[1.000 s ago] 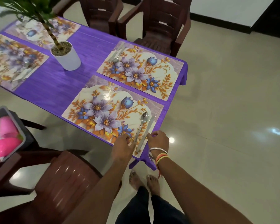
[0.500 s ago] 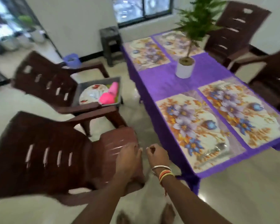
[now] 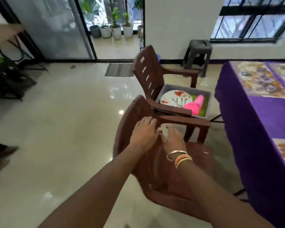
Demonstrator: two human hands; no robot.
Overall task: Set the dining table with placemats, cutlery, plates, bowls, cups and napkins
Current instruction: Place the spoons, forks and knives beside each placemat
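Two hands hover side by side over a brown chair [image 3: 163,170]: left hand [image 3: 144,134] and right hand [image 3: 174,137], fingers relaxed, holding nothing. Beyond, a grey tray [image 3: 187,89] on a second chair [image 3: 148,71] holds a plate [image 3: 174,97] and pink cups [image 3: 194,106]. Placemats [image 3: 260,79] lie on the purple tabletop [image 3: 266,116], right.

No legible text, label or number — anywhere.

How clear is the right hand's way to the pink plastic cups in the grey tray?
Probably yes: the right hand looks empty, and the pink plastic cups lie uncovered in the grey tray. Two brown plastic chair armrests cross between them, so it must reach over.
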